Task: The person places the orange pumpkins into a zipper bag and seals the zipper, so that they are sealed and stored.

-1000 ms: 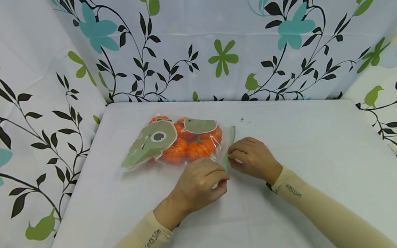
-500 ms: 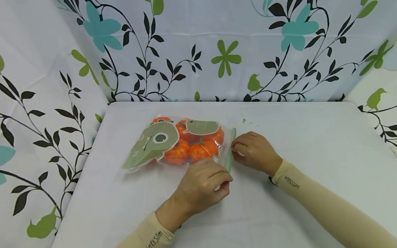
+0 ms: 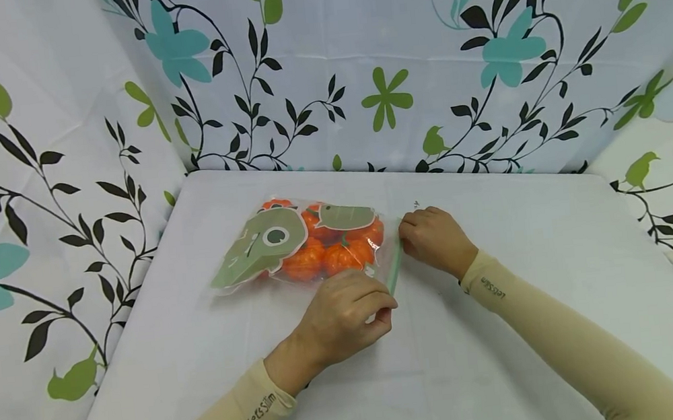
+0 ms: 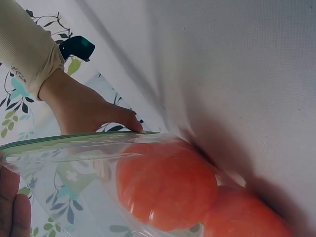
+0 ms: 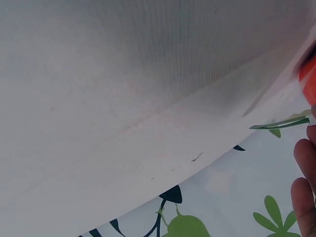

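A clear zip bag [image 3: 286,225] printed with a green cartoon animal lies on the white table, holding several small orange pumpkins [image 3: 341,257]. Its green zip edge [image 3: 395,268] faces right. My left hand [image 3: 347,317] pinches the near end of that edge. At its far end, my right hand [image 3: 433,241] pinches the zip strip between thumb and fingers. In the left wrist view the zip strip [image 4: 59,141] runs across toward the right hand [image 4: 81,106], with a pumpkin [image 4: 168,182] showing through the plastic. The right wrist view has the strip's tip [image 5: 281,123] poking out beyond the fingers [image 5: 305,163].
White cloth covers the table [image 3: 531,272]. Small dark marks [image 3: 416,205] lie behind the right hand. A curtain [image 3: 309,57] with leaves, birds and flowers hangs along the back and sides.
My right hand has slid along the zip strip, away from the left hand toward the strip's far end. My left hand keeps its hold at the near end. The head view has shifted slightly.
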`<act>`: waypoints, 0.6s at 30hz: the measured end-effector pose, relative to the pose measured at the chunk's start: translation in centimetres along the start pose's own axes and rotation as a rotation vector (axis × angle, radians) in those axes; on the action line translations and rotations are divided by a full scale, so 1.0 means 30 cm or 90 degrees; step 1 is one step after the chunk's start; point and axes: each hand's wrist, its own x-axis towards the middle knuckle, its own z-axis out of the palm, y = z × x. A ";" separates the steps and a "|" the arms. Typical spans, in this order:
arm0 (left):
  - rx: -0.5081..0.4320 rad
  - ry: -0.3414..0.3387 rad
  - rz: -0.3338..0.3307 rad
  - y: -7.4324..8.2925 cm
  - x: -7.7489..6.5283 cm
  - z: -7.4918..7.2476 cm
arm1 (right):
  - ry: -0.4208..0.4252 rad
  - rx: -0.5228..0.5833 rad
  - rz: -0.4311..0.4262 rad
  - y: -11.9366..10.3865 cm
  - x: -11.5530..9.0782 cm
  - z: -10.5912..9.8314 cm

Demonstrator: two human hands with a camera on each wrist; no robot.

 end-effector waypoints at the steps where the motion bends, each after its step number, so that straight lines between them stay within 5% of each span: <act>1: -0.002 0.002 -0.002 0.000 0.001 -0.001 | -0.009 -0.006 0.002 0.006 0.005 0.000; 9: -0.022 0.008 -0.025 0.004 0.002 -0.007 | -0.076 -0.037 0.034 0.060 0.025 0.012; 18: -0.063 -0.014 -0.069 0.009 -0.020 0.009 | -0.083 -0.038 0.042 0.115 0.017 0.045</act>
